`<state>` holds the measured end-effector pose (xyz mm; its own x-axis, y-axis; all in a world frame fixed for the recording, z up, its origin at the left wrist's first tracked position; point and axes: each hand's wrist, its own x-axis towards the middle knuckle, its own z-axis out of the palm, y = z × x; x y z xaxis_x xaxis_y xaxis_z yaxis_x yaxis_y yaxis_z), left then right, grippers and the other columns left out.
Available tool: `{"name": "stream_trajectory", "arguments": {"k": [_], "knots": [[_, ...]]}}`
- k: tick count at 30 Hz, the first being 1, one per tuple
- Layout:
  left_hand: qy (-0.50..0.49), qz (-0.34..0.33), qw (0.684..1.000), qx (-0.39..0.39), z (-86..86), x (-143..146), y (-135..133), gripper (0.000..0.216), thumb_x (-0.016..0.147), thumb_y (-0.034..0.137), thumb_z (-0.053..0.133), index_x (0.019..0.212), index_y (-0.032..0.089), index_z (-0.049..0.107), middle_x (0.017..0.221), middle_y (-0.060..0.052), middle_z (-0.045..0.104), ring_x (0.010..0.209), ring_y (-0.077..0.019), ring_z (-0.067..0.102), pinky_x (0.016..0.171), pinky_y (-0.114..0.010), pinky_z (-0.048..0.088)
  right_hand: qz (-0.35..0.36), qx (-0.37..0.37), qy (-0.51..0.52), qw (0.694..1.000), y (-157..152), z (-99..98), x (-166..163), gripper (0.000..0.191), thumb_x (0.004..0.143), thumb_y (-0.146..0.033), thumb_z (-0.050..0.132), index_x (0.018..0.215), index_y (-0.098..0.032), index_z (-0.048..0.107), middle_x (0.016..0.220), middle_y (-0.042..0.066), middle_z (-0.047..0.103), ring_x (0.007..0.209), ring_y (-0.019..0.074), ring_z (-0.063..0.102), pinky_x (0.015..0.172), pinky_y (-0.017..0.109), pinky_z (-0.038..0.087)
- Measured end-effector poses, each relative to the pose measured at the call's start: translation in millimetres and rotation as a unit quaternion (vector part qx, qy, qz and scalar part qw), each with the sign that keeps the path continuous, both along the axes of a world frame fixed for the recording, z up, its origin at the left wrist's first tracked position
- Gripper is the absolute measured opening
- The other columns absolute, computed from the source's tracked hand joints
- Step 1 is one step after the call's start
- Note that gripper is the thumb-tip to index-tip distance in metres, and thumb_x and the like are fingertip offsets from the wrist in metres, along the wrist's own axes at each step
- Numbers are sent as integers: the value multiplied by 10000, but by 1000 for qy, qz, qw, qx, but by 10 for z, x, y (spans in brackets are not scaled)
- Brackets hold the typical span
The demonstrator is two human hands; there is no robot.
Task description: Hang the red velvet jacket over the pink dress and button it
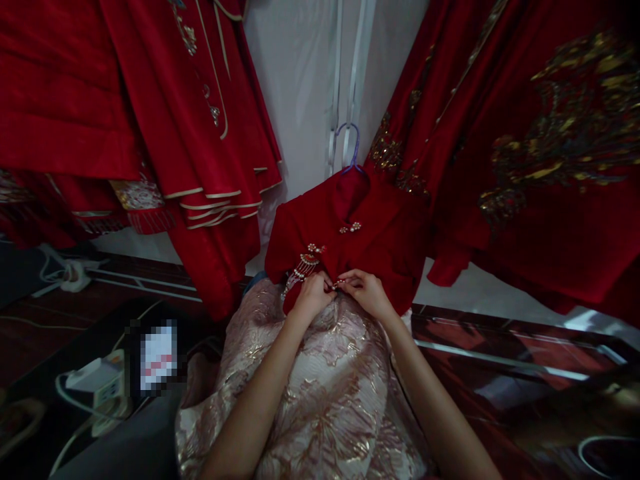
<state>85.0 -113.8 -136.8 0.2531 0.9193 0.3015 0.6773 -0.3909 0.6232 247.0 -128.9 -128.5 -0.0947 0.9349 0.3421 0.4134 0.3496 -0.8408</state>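
A red jacket (385, 233) hangs in front of me on a purple hanger (355, 147), its lower part over my lap. Beaded fasteners run down its front: one closure (351, 228) sits below the collar. A beaded tassel ornament (306, 265) lies on the chest to the left. My left hand (316, 293) and my right hand (363, 289) meet at a lower beaded closure (341, 283), fingertips pinched on it from both sides. Whether its two halves are joined is too small to tell. Pink-and-gold brocade fabric (320, 393) covers my lap beneath both forearms.
Red garments with pale piping (225, 153) hang at the left; others with gold embroidery (570, 127) hang at the right. A metal rail (500, 360) runs low behind the jacket. At lower left are a power strip (107, 387), cables and a pixelated phone-like screen (159, 357).
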Motion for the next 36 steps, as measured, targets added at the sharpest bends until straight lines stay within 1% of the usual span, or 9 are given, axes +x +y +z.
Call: {"name": "stream_trajectory", "arguments": {"k": [3, 7, 12, 16, 20, 23, 27, 33, 36], "knots": [[18, 9, 1000, 13, 22, 28, -14, 159, 669, 195, 659, 800, 153, 579, 749, -27, 618, 681, -138, 567, 636, -241, 418, 9, -6, 2, 1000, -5, 19, 9, 180, 746, -242, 616, 899, -163, 671, 817, 48, 691, 739, 138, 650, 691, 242, 507], [40, 24, 998, 32, 56, 48, -23, 102, 691, 179, 625, 768, 152, 563, 746, -34, 621, 665, -136, 565, 636, -244, 419, 21, -3, 0, 1000, -7, 31, 16, 182, 743, -214, 605, 904, -163, 672, 829, 45, 688, 742, 131, 643, 699, 237, 501], [-9, -1, 1000, 21, 76, 48, -30, 107, 693, 176, 610, 782, 162, 553, 743, -20, 638, 658, -120, 580, 618, -223, 429, 16, 0, -7, 1000, -22, 32, 7, 186, 745, -207, 591, 907, -159, 667, 822, 43, 681, 731, 127, 635, 687, 233, 494], [-49, 1, 999, 6, 38, 48, -4, 135, 670, 139, 603, 787, 161, 539, 713, -11, 639, 640, -110, 592, 609, -211, 437, 12, 5, -13, 1000, -21, 30, 12, 182, 742, -192, 584, 901, -160, 668, 833, 43, 681, 733, 123, 631, 689, 230, 488], [-78, -10, 997, -2, 10, 38, 25, 130, 675, 180, 610, 774, 164, 528, 697, -8, 635, 644, -111, 600, 600, -207, 437, 27, 3, 2, 1000, 2, 32, 88, 191, 751, -214, 590, 915, -152, 663, 806, 43, 675, 731, 125, 626, 690, 230, 485], [-85, -11, 996, 8, 24, 25, 25, 128, 677, 211, 615, 753, 170, 522, 684, 2, 621, 631, -107, 588, 593, -204, 431, 40, -3, 9, 999, 15, 29, 139, 199, 755, -225, 593, 927, -151, 662, 805, 42, 673, 739, 127, 627, 697, 233, 485], [-92, -16, 995, 22, 49, 12, 16, 154, 681, 261, 625, 725, 172, 507, 663, 9, 600, 599, -104, 571, 570, -204, 425, 45, -5, 6, 999, 11, 32, 125, 200, 753, -232, 602, 925, -153, 666, 819, 44, 674, 751, 128, 626, 707, 236, 484], [-113, -13, 993, -8, 11, 6, 63, 154, 660, 206, 630, 768, 158, 532, 698, -14, 628, 642, -118, 604, 597, -211, 457, 68, -16, 18, 997, 12, 28, 112, 229, 764, -266, 599, 958, -159, 661, 819, 47, 676, 756, 134, 634, 705, 243, 489], [-126, -24, 991, -46, -4, 9, 74, 125, 648, 160, 622, 748, 142, 549, 710, -35, 643, 658, -127, 618, 620, -223, 475, 62, -9, 24, 998, 17, 16, 98, 228, 763, -266, 596, 954, -160, 660, 838, 51, 681, 769, 136, 638, 713, 246, 494]]}}
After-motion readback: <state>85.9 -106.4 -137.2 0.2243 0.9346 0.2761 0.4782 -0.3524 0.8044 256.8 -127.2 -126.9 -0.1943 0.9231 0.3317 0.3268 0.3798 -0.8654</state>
